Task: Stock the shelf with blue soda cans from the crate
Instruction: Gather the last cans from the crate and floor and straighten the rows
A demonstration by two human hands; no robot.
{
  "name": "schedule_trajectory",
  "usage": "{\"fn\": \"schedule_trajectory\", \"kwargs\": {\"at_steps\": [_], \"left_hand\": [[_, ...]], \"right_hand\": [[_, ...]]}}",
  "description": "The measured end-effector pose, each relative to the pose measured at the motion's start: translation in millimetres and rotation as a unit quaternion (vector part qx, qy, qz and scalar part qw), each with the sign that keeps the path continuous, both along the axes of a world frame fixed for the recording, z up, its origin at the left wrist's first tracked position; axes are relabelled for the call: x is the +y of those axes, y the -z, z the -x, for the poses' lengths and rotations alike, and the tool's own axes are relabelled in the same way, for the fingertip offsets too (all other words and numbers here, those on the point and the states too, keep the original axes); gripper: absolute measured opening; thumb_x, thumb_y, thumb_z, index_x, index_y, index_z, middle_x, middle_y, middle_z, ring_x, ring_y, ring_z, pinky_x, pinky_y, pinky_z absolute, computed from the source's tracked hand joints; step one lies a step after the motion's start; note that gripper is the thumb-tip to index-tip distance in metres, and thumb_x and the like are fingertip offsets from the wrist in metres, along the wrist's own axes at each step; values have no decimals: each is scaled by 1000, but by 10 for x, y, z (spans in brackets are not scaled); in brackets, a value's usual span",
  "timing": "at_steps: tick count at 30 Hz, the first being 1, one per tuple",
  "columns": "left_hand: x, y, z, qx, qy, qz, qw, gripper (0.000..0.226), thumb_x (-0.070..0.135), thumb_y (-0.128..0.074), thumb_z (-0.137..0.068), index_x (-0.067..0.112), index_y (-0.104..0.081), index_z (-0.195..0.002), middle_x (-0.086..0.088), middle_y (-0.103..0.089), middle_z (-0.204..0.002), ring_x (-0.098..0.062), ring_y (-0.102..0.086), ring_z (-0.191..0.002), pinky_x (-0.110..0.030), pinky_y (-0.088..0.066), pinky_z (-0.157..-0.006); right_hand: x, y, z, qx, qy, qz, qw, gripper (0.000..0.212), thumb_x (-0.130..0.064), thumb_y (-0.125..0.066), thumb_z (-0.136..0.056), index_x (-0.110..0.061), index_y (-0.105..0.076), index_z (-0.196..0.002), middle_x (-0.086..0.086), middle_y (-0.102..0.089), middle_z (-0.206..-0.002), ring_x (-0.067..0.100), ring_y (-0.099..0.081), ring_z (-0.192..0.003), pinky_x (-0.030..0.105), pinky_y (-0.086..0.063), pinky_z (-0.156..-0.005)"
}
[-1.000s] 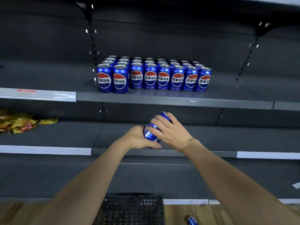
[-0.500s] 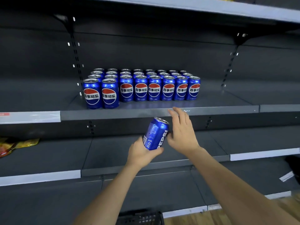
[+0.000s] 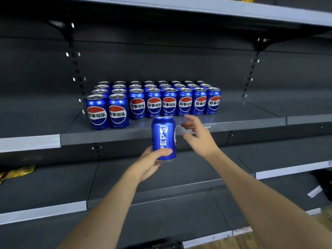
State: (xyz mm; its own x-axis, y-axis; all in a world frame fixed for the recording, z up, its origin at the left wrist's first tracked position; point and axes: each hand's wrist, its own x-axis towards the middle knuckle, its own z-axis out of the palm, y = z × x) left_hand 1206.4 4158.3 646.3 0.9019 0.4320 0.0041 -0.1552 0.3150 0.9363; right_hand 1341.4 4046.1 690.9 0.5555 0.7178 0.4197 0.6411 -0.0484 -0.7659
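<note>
My left hand (image 3: 150,163) grips the bottom of a blue soda can (image 3: 163,135) and holds it upright in front of the grey shelf's (image 3: 233,124) front edge. My right hand (image 3: 199,136) hovers just right of the can with fingers loosely spread, not touching it. On the shelf stands a block of blue soda cans (image 3: 154,101) in several rows; two cans (image 3: 107,112) at the left stand one row further forward than the rest. Only the top edge of the black crate (image 3: 161,245) shows, at the bottom of the view.
Bare shelf surface lies in front of the can block and to its right. A lower grey shelf (image 3: 161,177) runs under my hands, with yellow snack packets (image 3: 18,173) at its far left. Another shelf (image 3: 215,9) hangs overhead. Wooden floor (image 3: 242,241) shows bottom right.
My left hand has raised the can toward the shelf edge and turned it from tilted to upright. My right hand let go of it and now sits beside it. The view tilted upward.
</note>
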Motion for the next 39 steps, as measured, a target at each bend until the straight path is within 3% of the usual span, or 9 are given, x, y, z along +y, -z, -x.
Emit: {"fn": "schedule_trajectory", "kwargs": {"at_steps": [3, 7, 12, 19, 24, 28, 31, 35, 39], "left_hand": [[64, -30, -75, -7, 17, 20, 1000, 63, 24, -75, -43, 7, -61, -103, -9, -69, -89, -21, -62, -86, -21, -52, -69], [125, -77, -180, -18, 54, 3, 998, 68, 24, -81, -39, 7, -61, -101, -11, -70, -86, -18, -66, -79, -22, -51, -67], [220, -178, -289, -2, 79, -28, 996, 62, 26, -71, -49, 7, -59, -106, -11, -69, -91, -19, -66, -80, -24, -50, -67], [370, -208, -359, 66, 44, -103, 992, 59, 34, -72, -50, 16, -62, -106, -5, -72, -96, -16, -67, -81, -22, -46, -67], [439, -209, -374, 104, 2, -152, 983, 66, 43, -69, -54, 11, -60, -111, -11, -69, -103, -11, -61, -64, -20, -40, -57], [510, -221, -327, 125, -64, -192, 971, 57, 49, -66, -52, 16, -58, -97, 0, -64, -72, -9, -50, -51, -20, -33, -49], [583, -244, -287, 140, -123, -220, 958, 41, 38, -72, -65, 21, -55, -98, 5, -62, -70, -7, -46, -48, -18, -35, -46], [622, -282, -261, 123, -172, -248, 945, 41, 21, -73, -77, 23, -53, -112, 7, -65, -94, 5, -58, -65, -12, -46, -58], [675, -283, -220, 144, -272, -387, 869, 61, 49, -71, -70, 32, -47, -123, 16, -59, -117, -1, -57, -105, -30, -49, -92]], "right_hand": [[50, -162, -45, 102, -25, -48, 993, 32, -29, -53, -96, -24, -50, -126, -4, -64, -109, 11, -58, -108, 13, -40, -85], [161, -291, -126, 178, -113, 18, 977, 54, -58, -63, -79, -29, -53, -124, -6, -59, -127, 2, -53, -117, 18, -38, -91], [417, -368, -340, 221, -238, 142, 935, 59, -55, -71, -63, -28, -62, -115, -8, -67, -118, 15, -54, -121, 42, -30, -112], [613, -296, -518, 273, -290, 118, 910, 35, -23, -70, -70, -12, -65, -103, 0, -73, -98, 11, -66, -94, 23, -45, -90], [767, -230, -564, 276, -283, 93, 914, 53, -36, -77, -56, -11, -66, -101, 2, -73, -98, 13, -66, -97, 26, -47, -89], [895, -227, -549, 272, -280, 83, 917, 56, -36, -78, -56, -13, -65, -106, 3, -72, -103, 15, -67, -99, 27, -47, -88], [972, -221, -502, 262, -289, 68, 918, 47, -32, -78, -63, -16, -66, -106, 3, -72, -106, 17, -67, -101, 29, -49, -87], [1090, -207, -435, 268, -263, 47, 926, 57, -39, -80, -58, -16, -66, -109, 7, -70, -112, 20, -66, -105, 41, -49, -96], [1140, -236, -379, 295, -239, 1, 925, 47, -23, -80, -71, -13, -63, -114, 8, -70, -110, 21, -67, -102, 37, -54, -84]]}}
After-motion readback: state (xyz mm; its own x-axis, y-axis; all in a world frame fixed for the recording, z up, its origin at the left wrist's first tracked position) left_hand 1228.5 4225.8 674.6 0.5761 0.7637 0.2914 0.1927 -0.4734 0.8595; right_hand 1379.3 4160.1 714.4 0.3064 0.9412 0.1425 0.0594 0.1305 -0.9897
